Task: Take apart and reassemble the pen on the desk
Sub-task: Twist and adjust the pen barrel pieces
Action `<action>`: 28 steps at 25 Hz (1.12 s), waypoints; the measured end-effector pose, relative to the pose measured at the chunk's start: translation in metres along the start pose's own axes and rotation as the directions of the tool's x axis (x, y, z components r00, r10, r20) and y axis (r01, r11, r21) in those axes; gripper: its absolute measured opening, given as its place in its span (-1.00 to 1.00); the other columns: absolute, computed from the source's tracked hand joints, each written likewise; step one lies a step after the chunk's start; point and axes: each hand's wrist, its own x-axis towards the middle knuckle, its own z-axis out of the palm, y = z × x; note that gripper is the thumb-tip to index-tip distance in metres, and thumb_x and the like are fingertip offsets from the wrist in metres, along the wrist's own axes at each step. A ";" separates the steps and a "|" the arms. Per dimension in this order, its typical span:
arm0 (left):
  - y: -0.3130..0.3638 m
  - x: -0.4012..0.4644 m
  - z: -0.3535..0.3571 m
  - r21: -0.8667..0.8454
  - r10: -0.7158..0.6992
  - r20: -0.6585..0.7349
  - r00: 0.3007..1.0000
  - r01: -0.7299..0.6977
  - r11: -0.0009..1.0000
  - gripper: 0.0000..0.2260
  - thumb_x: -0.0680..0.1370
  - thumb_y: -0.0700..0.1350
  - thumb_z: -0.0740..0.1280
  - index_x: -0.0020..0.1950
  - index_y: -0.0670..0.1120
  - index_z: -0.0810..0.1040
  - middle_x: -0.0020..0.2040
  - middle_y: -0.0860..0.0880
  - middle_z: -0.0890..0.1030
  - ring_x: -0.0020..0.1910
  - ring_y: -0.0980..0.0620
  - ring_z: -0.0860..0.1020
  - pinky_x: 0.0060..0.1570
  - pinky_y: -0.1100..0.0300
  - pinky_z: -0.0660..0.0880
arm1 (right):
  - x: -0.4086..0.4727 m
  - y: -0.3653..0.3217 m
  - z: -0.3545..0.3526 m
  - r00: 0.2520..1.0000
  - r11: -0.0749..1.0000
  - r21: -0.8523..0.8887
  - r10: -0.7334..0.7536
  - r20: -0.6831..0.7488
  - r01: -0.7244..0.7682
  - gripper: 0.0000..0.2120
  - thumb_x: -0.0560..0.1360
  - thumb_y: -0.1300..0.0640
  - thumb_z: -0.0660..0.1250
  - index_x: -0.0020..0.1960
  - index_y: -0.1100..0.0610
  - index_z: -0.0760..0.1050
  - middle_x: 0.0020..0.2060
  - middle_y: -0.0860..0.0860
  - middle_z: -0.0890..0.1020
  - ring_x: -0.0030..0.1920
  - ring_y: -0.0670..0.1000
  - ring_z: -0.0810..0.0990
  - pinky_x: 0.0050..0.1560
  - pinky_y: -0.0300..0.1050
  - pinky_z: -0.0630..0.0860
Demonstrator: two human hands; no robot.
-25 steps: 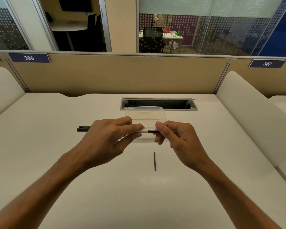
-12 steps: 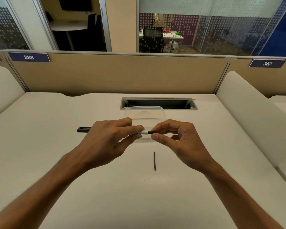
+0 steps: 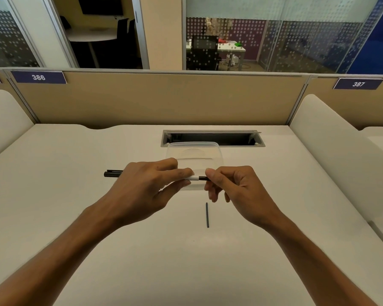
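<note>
Both hands hold the pen [image 3: 195, 178] level above the desk [image 3: 75, 173]: the left hand [image 3: 142, 188] grips its barrel, fingers closed around it, and the right hand [image 3: 237, 188] pinches its dark end between thumb and forefinger. Just behind them lies a clear plastic container [image 3: 194, 149]; whether anything is in it cannot be told. A thin dark rod [image 3: 207, 214] lies on the desk nearer the person.

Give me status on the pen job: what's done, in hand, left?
Done: one thin dark part already lies loose on the desk. In hand: left hand grips the pen, black end sticking out left; right hand pinches its black tip, which meets the white section. Whether it's coming off or going on, I can't tell. Left: at least refitting that loose part. The clear tub behind looks unused.
</note>
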 end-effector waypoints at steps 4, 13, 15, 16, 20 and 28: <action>0.000 0.000 -0.001 -0.008 -0.004 -0.010 1.000 0.004 1.000 -0.77 0.55 -0.07 0.30 0.16 -0.05 0.64 -0.24 0.02 0.58 -0.41 0.01 0.51 -0.54 0.05 0.46 | -0.001 -0.003 -0.002 0.999 0.999 0.003 -0.034 -0.004 0.034 -0.81 0.48 -0.07 0.31 -0.14 -0.03 0.65 -0.31 -0.13 0.70 -0.24 -0.12 0.67 -0.28 -0.44 0.48; -0.002 -0.001 -0.002 0.003 -0.007 -0.001 1.000 0.007 1.000 -0.75 0.55 -0.06 0.29 0.17 -0.05 0.64 -0.24 0.01 0.59 -0.42 0.00 0.51 -0.53 0.02 0.48 | 0.000 -0.004 -0.001 0.998 0.997 -0.075 -0.037 -0.042 0.034 -0.81 0.36 -0.13 0.41 -0.05 -0.12 0.61 -0.12 -0.26 0.68 -0.06 -0.21 0.66 -0.20 -0.46 0.50; -0.003 -0.001 -0.002 0.005 -0.009 -0.001 1.000 0.009 1.000 -0.75 0.55 -0.06 0.28 0.17 -0.05 0.64 -0.24 0.00 0.59 -0.42 -0.02 0.52 -0.53 0.01 0.48 | 0.001 -0.002 0.000 0.999 0.997 -0.075 -0.001 -0.036 -0.001 -0.76 0.40 -0.18 0.34 -0.06 -0.08 0.63 -0.18 -0.20 0.70 -0.11 -0.16 0.67 -0.21 -0.46 0.49; -0.002 -0.001 -0.002 0.011 -0.007 -0.002 1.000 0.007 1.000 -0.76 0.55 -0.06 0.28 0.17 -0.05 0.64 -0.24 0.01 0.59 -0.42 -0.01 0.52 -0.54 0.02 0.48 | 0.001 -0.001 0.001 1.000 0.998 -0.069 0.008 -0.023 -0.010 -0.73 0.44 -0.19 0.28 -0.10 -0.04 0.64 -0.22 -0.16 0.71 -0.16 -0.13 0.68 -0.23 -0.45 0.49; -0.001 -0.002 0.001 0.038 -0.002 0.025 1.000 0.001 0.999 -0.77 0.55 -0.07 0.29 0.15 -0.05 0.64 -0.25 0.00 0.58 -0.47 0.00 0.45 -0.57 0.07 0.44 | 0.001 -0.002 0.003 0.998 0.999 -0.036 0.034 0.053 -0.032 -0.70 0.51 -0.10 0.21 -0.19 0.02 0.64 -0.34 -0.09 0.70 -0.29 -0.12 0.66 -0.33 -0.46 0.46; -0.004 -0.004 0.001 0.019 -0.023 0.020 1.000 0.022 1.000 -0.79 0.54 -0.10 0.32 0.13 -0.06 0.65 -0.27 0.00 0.58 -0.46 0.02 0.47 -0.55 0.19 0.36 | 0.004 0.000 -0.003 0.999 0.994 -0.110 0.006 0.050 0.000 -0.92 0.48 0.02 0.39 -0.06 -0.05 0.65 -0.24 -0.26 0.69 -0.12 -0.18 0.64 -0.19 -0.47 0.46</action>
